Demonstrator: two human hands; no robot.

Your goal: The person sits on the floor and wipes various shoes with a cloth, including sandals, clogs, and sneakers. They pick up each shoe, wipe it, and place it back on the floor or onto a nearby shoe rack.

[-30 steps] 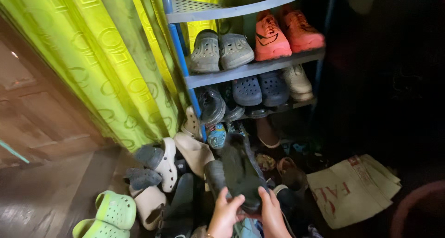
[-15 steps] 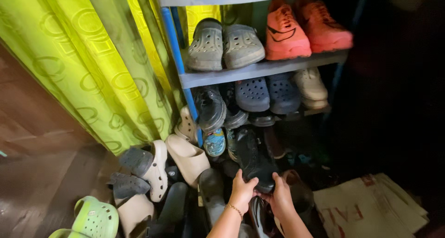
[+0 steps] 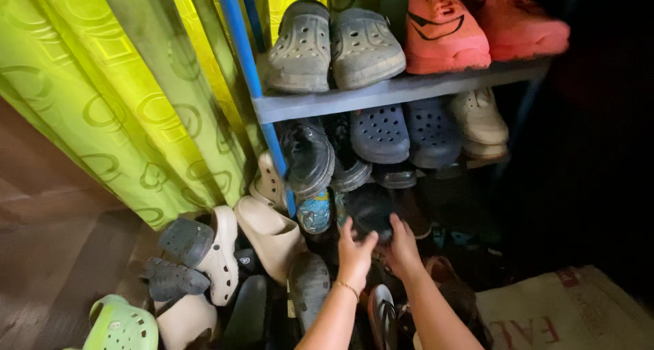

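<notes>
Centre of frame: left hand (image 3: 354, 252) and right hand (image 3: 402, 244) both clasp one black shoe (image 3: 370, 210), lying just above them under the lowest shelf. Upper frame: two grey clogs (image 3: 332, 43) and two orange sneakers (image 3: 477, 19) share one shelf (image 3: 388, 91).

A flat, pale beige sack (image 3: 579, 312) with red printed lettering lies on the floor at the lower right, beside the shoe pile, its top edge fading into dark shadow.
</notes>
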